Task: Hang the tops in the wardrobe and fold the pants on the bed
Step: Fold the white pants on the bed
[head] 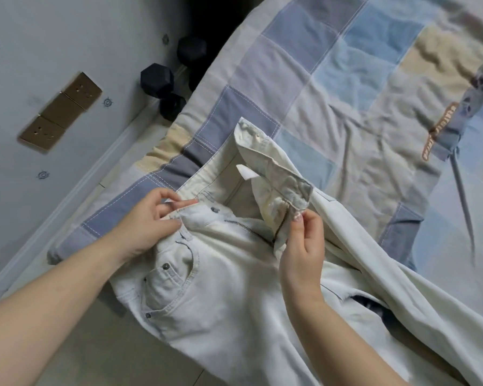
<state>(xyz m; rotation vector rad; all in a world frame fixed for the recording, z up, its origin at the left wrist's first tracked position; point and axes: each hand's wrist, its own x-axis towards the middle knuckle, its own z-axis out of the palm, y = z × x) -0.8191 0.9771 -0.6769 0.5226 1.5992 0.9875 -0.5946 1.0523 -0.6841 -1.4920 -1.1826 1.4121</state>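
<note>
Left hand: our left hand [148,218] pinches the waistband of the jeans [207,288] at the button side, thumb and fingers closed on the cloth edge.
Right hand: our right hand [301,246] pinches the other side of the open fly, thumb and forefinger closed on the flap just beside the zipper [251,228].
Fly: we see it spread open between our two hands, the zipper teeth showing and the metal button [214,209] lying loose on the left-hand flap.
Waistband: the far part stands turned up and folded over, its pale inside facing us, with a white label [246,171] sewn inside.
Jeans: pale, washed-out denim, front side up; they lie at the near corner of the bed [346,79], the legs running off toward us and to the right, one leg folded across the other.
Front pocket: the pocket [168,285] below our left hand lies flat with rivets at its corners; we cannot tell whether anything is in it.
Bed cover: a patchwork quilt [276,68] of blue, grey and cream squares, rumpled, lying under the jeans.
Other garment: a patterned piece of clothing [457,93] lies on the far right of the bed, well apart from the jeans; what kind it is we cannot tell.
Floor: black dumbbells [162,84] sit between the bed and the wall.
Wall: three brass-coloured sockets [62,110] in a row.
</note>
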